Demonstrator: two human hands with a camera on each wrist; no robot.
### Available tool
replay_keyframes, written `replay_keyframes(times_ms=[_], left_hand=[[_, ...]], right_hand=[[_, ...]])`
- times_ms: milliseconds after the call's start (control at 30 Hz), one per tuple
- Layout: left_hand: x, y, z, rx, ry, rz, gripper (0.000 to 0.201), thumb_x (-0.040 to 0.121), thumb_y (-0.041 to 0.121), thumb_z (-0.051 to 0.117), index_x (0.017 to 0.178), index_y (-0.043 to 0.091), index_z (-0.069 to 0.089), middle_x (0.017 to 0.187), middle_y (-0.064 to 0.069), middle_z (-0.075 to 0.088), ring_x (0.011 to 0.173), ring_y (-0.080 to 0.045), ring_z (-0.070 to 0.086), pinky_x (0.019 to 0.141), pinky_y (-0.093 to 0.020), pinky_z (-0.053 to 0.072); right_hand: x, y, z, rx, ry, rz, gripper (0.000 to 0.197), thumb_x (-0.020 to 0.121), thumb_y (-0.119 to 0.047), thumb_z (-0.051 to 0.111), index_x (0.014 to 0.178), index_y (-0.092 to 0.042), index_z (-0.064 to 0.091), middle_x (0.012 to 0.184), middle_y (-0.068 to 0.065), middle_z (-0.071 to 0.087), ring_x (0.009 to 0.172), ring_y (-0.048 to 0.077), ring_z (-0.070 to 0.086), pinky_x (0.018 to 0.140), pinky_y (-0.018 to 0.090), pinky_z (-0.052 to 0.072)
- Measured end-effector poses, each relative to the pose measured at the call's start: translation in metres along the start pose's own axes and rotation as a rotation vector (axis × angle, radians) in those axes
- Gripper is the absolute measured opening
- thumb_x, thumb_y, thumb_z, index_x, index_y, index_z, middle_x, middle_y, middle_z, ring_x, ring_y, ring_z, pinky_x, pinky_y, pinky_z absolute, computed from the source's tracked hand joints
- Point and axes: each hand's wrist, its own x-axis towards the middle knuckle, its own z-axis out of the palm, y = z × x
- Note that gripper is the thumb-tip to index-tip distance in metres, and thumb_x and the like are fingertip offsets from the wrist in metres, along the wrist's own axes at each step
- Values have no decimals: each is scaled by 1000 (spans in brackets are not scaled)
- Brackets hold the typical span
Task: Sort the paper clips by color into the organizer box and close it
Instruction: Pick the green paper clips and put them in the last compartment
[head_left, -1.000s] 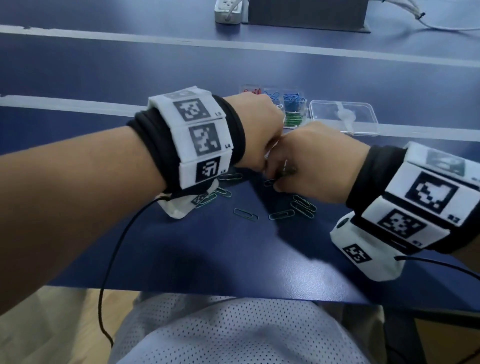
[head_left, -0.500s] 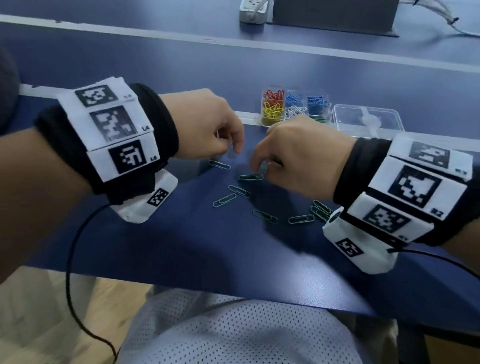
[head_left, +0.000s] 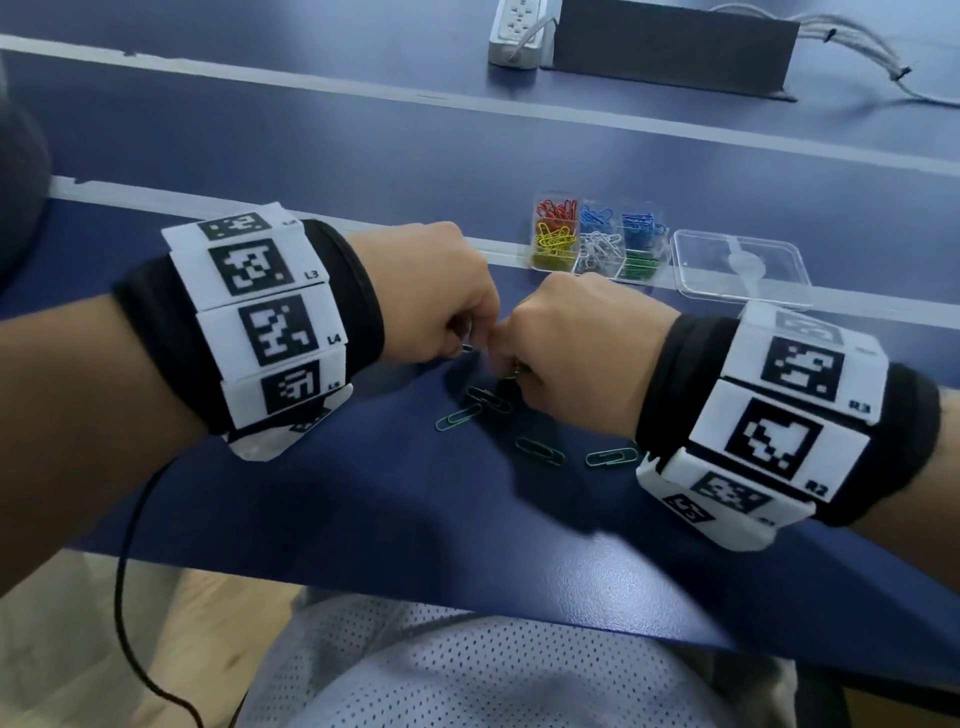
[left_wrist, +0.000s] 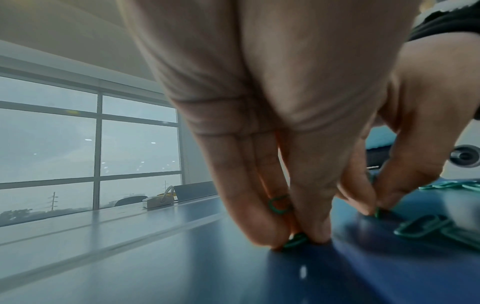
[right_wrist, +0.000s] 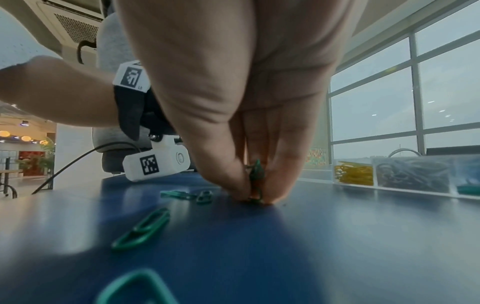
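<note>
Several green paper clips (head_left: 539, 450) lie loose on the blue table near its front edge. My left hand (head_left: 467, 340) pinches a green clip (left_wrist: 294, 242) against the table, with another green clip (left_wrist: 278, 203) tucked between its fingers. My right hand (head_left: 506, 364) pinches green clips (right_wrist: 256, 181) right beside the left hand, fingertips down on the table. The clear organizer box (head_left: 597, 240) stands behind the hands, holding red, yellow, blue, white and green clips in separate compartments. Its clear lid (head_left: 740, 267) lies open to the right.
A white power strip (head_left: 517, 34) and a dark box (head_left: 670, 47) sit at the far side of the table. Cables (head_left: 857, 52) trail at the far right. A black wire (head_left: 130, 571) hangs from my left wrist past the table's front edge.
Both hands have come together again over the loose green clips. The left hand moved right and now pinches a clip on the table.
</note>
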Motion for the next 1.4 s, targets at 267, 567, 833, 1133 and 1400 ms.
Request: replay_keyframes(times_ms=[267, 567, 833, 1133, 1400], left_hand=[[14, 5, -15, -95, 121, 7, 31, 84, 9, 49, 102, 26, 69, 63, 12, 51, 72, -14, 44, 73, -18, 34], [80, 35, -45, -205, 298, -55, 31, 84, 6, 55, 107, 24, 64, 103, 2, 66, 102, -20, 60, 84, -28, 43], [105, 46, -53, -204, 312, -101, 30, 80, 6, 61, 107, 20, 58, 99, 1, 61, 104, -23, 59, 87, -33, 45], [118, 63, -57, -165, 217, 2, 20, 73, 22, 73, 93, 24, 71, 96, -1, 72, 92, -22, 66, 81, -32, 51], [101, 54, -55, -265, 346, 28, 16, 78, 24, 68, 94, 23, 71, 81, 7, 65, 77, -11, 57, 76, -22, 45]], right_hand=[[-5, 72, -19, 274, 200, 359, 26, 78, -14, 61, 98, -26, 74, 83, 1, 70, 83, 22, 60, 76, 24, 43], [12, 107, -25, 388, 181, 615, 13, 74, -13, 67, 79, -24, 73, 59, -5, 61, 85, 21, 68, 84, 33, 54], [-1, 114, -27, 473, 246, 631, 31, 74, -15, 68, 104, -21, 70, 75, 1, 70, 85, 18, 68, 85, 31, 53], [-37, 111, -11, 392, 220, 554, 36, 80, -19, 59, 115, -20, 66, 82, -3, 60, 85, 19, 53, 81, 24, 40], [-57, 86, -7, 365, 159, 335, 15, 77, -23, 64, 87, -31, 73, 60, -19, 55, 64, 9, 54, 78, 24, 45]])
